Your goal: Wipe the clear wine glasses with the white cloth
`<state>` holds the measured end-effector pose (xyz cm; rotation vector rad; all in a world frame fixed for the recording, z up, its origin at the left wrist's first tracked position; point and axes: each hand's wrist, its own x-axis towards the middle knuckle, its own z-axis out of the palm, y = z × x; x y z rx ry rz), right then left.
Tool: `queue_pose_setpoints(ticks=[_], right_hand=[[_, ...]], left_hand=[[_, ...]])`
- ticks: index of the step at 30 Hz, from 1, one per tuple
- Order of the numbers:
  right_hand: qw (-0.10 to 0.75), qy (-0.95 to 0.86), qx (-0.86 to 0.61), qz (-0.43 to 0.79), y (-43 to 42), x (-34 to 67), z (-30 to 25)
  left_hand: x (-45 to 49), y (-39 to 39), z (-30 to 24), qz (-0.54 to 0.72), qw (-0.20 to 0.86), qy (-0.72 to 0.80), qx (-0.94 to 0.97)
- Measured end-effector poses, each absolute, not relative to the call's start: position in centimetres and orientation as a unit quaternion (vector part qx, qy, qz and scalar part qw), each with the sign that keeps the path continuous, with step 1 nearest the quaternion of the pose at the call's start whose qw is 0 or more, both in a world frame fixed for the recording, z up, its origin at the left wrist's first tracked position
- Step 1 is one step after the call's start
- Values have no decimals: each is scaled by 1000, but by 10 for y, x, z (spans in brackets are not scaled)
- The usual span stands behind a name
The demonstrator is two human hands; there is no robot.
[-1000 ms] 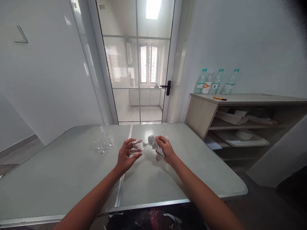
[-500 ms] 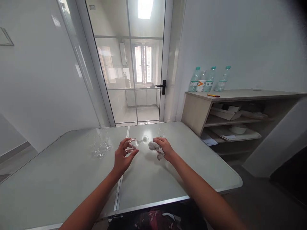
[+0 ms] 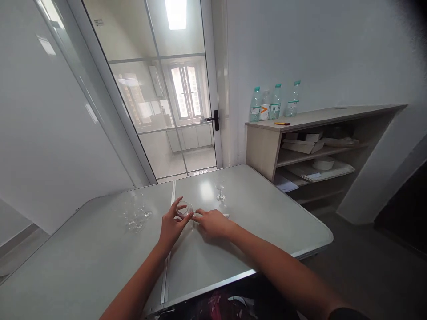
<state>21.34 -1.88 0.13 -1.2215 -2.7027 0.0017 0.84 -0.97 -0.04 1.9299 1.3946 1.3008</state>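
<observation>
My left hand (image 3: pixel 171 226) pinches the rim of a small clear stemmed glass (image 3: pixel 184 207), which stands upright over the table's centre seam. My right hand (image 3: pixel 211 223) lies low on the table just right of it. Its fingertips reach toward the glass's foot. A pale cloth (image 3: pixel 227 216) is tucked under the palm, with only an edge showing. A second stemmed glass (image 3: pixel 220 190) stands alone a little farther back on the right.
A cluster of clear glasses (image 3: pixel 135 216) stands on the left half of the grey folding table (image 3: pixel 267 222). A wooden shelf unit (image 3: pixel 263 151) with water bottles (image 3: pixel 274 101) is at the right, and a glass door (image 3: pixel 187 111) is behind the table.
The glass went from lying sideways in my left hand to standing upright on the table. My right hand came down to the tabletop with the cloth. The view swung to the right.
</observation>
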Motion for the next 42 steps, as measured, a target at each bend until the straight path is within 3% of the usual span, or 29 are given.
queue_pose_setpoints(ticks=[25, 36, 42], right_hand=[[64, -871, -484, 51, -10, 207, -10], [47, -800, -589, 102, 26, 231, -22], [59, -788, -604, 103, 42, 240, -25]], left_hand=[[26, 18, -23, 416, 231, 463, 747], [-34, 18, 4, 402, -40, 644, 650], [-43, 15, 20, 366, -91, 714, 590]])
